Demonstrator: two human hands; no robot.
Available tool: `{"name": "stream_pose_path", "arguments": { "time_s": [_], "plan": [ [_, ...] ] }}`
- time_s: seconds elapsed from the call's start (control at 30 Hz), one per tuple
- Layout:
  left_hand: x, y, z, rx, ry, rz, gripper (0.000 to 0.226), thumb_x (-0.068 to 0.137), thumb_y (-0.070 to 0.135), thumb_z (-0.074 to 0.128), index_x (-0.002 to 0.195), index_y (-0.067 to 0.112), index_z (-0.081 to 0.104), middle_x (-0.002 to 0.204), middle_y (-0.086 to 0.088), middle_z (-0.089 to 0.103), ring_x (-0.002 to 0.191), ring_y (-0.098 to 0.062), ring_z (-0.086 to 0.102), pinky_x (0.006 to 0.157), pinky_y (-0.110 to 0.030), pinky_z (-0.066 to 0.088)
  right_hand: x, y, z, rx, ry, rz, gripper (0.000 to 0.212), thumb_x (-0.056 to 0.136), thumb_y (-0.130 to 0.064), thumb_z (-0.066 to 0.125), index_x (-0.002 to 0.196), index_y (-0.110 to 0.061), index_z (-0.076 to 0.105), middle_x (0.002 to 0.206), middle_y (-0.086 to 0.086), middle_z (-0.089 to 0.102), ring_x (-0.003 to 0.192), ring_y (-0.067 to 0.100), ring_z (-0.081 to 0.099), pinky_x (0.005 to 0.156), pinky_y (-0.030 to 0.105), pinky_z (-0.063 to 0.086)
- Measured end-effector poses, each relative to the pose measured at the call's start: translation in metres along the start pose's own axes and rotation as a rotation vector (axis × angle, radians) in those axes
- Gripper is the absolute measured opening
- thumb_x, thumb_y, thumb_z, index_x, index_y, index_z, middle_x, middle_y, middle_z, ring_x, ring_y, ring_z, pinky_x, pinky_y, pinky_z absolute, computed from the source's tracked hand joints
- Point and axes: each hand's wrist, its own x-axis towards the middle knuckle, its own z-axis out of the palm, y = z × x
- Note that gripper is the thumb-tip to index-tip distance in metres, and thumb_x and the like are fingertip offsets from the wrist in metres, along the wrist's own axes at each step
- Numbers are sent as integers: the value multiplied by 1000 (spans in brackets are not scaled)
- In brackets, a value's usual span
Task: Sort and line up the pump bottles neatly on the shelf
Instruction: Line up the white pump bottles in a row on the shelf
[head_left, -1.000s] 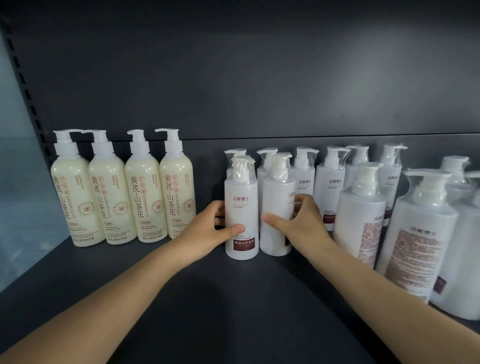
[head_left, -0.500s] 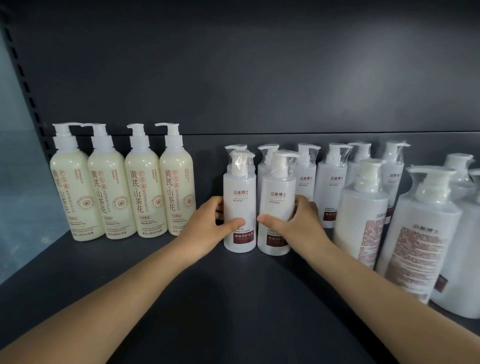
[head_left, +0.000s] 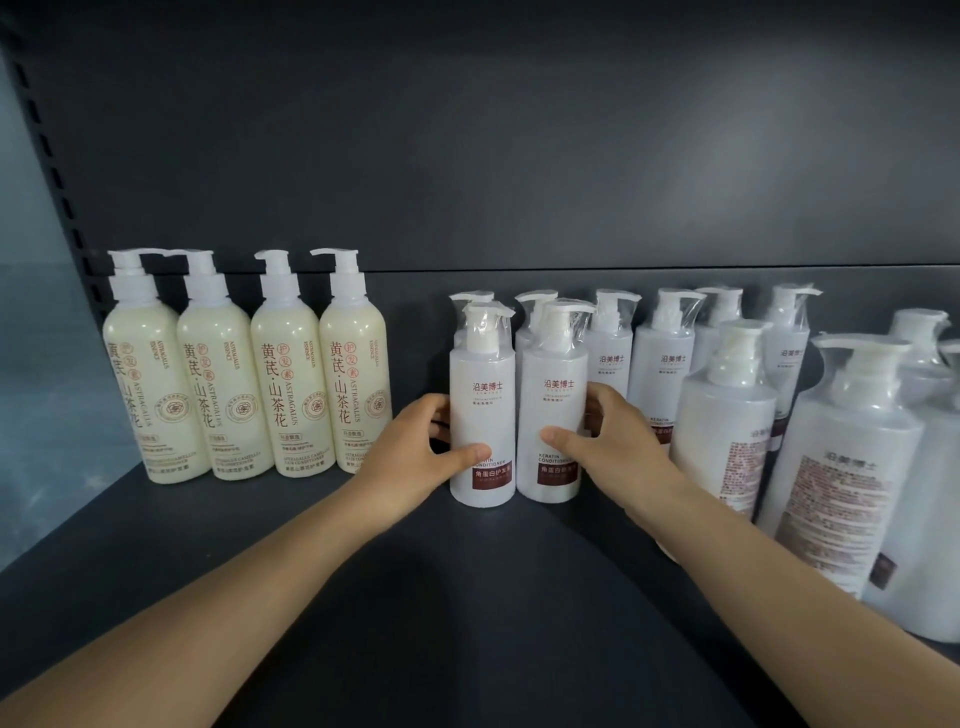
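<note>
Two small white conditioner pump bottles stand side by side at the front of the dark shelf (head_left: 467, 613). My left hand (head_left: 415, 452) wraps the left bottle (head_left: 482, 410), thumb across its front. My right hand (head_left: 608, 441) grips the right bottle (head_left: 557, 410), whose label faces forward. Behind them runs a row of like small white bottles (head_left: 662, 364) with plastic-wrapped pumps. Several tall cream bottles (head_left: 283, 384) stand in a neat line at the left.
Large white pump bottles (head_left: 841, 467) crowd the right side, close to my right forearm. A bare gap of shelf lies between the cream bottles and the small white ones. The dark back wall (head_left: 519, 182) rises behind, with a perforated upright (head_left: 47, 150) at the left.
The right bottle has been turned so its front label faces me and now stands tight against the left one. Both hands stay on their bottles.
</note>
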Motion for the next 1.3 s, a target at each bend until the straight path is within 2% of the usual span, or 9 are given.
{"name": "stream_pose_path", "arguments": {
  "time_s": [0.1, 0.3, 0.5, 0.63, 0.73, 0.8, 0.93, 1.13, 1.3],
  "plan": [
    [0, -1, 3, -12, 23, 1, 53, 78, 25, 72, 124, 17, 48, 121, 3, 57, 101, -7, 56, 78, -15, 41, 2, 0, 0, -30, -34, -19, 49, 85, -16, 67, 130, -19, 47, 128, -2, 52, 105, 8, 48, 91, 24, 40],
    [-2, 1, 5, -7, 45, -23, 52, 78, 26, 72, 124, 17, 49, 120, 4, 58, 103, -8, 56, 84, -22, 41, 2, 1, -5, -54, -64, -36, 46, 85, -15, 66, 127, -17, 49, 127, 2, 55, 104, 10, 51, 88, 24, 40],
    [-3, 3, 10, -5, 65, -34, 54, 77, 28, 72, 125, 17, 49, 120, 4, 59, 104, -9, 56, 86, -23, 42, 7, 1, -8, -143, -61, -4, 46, 84, -17, 67, 125, -13, 49, 126, 6, 54, 111, 19, 54, 97, 35, 45],
    [-5, 5, 8, 9, 27, -15, 55, 80, 28, 70, 128, 16, 46, 124, 3, 56, 105, -8, 55, 86, -22, 41, 7, 0, -9, -121, -68, -17, 40, 84, -14, 66, 122, -11, 51, 123, 5, 57, 107, 18, 55, 90, 29, 44],
    [-5, 6, 7, 25, 8, -9, 54, 80, 28, 70, 127, 16, 46, 120, 5, 56, 100, -6, 54, 79, -14, 40, 6, 1, -9, -134, -68, -40, 39, 84, -16, 67, 120, -12, 52, 120, 6, 58, 103, 17, 55, 85, 27, 43],
    [-4, 8, 5, 37, -12, -11, 53, 81, 27, 69, 127, 16, 46, 116, 8, 54, 98, -5, 54, 73, -10, 40, 6, 4, -7, -155, -64, -55, 41, 83, -19, 68, 120, -13, 51, 122, 7, 56, 105, 18, 55, 87, 28, 44],
    [-5, 10, 4, 61, -40, -36, 53, 83, 28, 67, 129, 17, 44, 112, 11, 53, 96, -7, 55, 78, -17, 45, 7, 7, -5, -176, -41, -61, 48, 82, -24, 69, 125, -14, 48, 125, 6, 53, 110, 19, 54, 95, 31, 45],
    [-14, 15, 4, 266, -47, -48, 44, 86, 37, 61, 122, 15, 49, 109, 3, 58, 88, -9, 56, 78, -22, 44, 5, 1, -5, -227, -26, -28, 46, 82, -24, 68, 121, -10, 49, 123, 8, 54, 109, 21, 55, 88, 30, 45],
    [-35, 35, -10, 618, -114, -25, 43, 91, 43, 50, 123, 14, 48, 118, -3, 52, 99, -16, 56, 86, -32, 48, -13, -18, -11, -525, -91, -24, 42, 86, -33, 62, 114, -5, 47, 117, 10, 53, 104, 25, 55, 78, 28, 40]
  ]
}}
